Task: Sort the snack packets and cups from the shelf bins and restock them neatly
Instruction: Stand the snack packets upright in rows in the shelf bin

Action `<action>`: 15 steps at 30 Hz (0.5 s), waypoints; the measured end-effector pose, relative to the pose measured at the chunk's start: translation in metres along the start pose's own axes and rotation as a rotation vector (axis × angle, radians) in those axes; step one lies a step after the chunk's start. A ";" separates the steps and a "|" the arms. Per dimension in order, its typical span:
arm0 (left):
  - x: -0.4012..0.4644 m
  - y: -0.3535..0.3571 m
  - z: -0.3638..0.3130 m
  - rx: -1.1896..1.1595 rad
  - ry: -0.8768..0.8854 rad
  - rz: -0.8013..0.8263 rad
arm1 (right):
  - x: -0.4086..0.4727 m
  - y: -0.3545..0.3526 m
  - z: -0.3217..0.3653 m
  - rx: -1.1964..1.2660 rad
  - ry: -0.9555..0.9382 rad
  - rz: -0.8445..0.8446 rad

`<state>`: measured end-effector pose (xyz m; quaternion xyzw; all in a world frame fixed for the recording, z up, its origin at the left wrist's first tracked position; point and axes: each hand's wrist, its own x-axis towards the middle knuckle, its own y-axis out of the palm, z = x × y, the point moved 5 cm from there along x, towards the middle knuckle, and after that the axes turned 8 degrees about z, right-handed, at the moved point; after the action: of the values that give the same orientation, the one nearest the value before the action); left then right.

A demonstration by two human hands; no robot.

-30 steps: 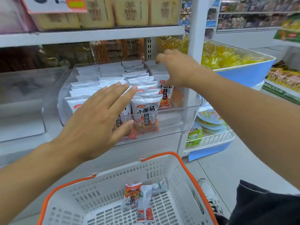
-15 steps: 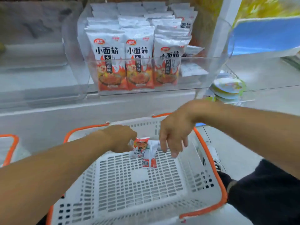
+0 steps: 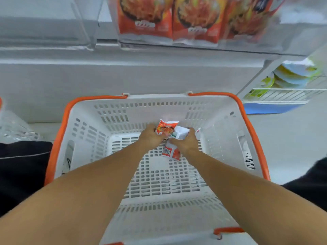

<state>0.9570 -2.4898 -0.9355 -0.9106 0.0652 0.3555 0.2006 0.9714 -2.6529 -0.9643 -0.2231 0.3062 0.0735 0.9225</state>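
Note:
Both my hands reach down into a white shopping basket (image 3: 85, 138) with an orange rim. My left hand (image 3: 150, 137) grips a red and white snack packet (image 3: 166, 129) standing at the basket's far end. My right hand (image 3: 187, 142) holds a second packet (image 3: 180, 134), white side up. A third packet (image 3: 170, 152) with a barcode lies on the basket floor under my right hand. Above, the clear shelf bin (image 3: 292, 32) shows the orange bottoms of several upright matching packets (image 3: 145, 20).
A blue-edged wire tray (image 3: 276, 99) with several lidded cups (image 3: 293, 75) sits at the right, low on the shelf. Another clear bin (image 3: 49, 23) is at the upper left. Crumpled clear plastic (image 3: 16, 128) lies left of the basket. Dark trousers show at both sides.
My view dropped from the shelf bin to the basket. Both hands left the bin's packets, went down into the basket and closed on the loose packets there.

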 end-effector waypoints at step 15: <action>-0.099 -0.048 -0.035 -0.331 -0.123 0.268 | -0.089 -0.061 0.115 -0.500 -0.178 0.556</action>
<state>0.9181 -2.4628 -0.8300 -0.8908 0.1140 0.4398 0.0028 0.9777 -2.6542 -0.8071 -0.3424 0.2464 0.4125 0.8074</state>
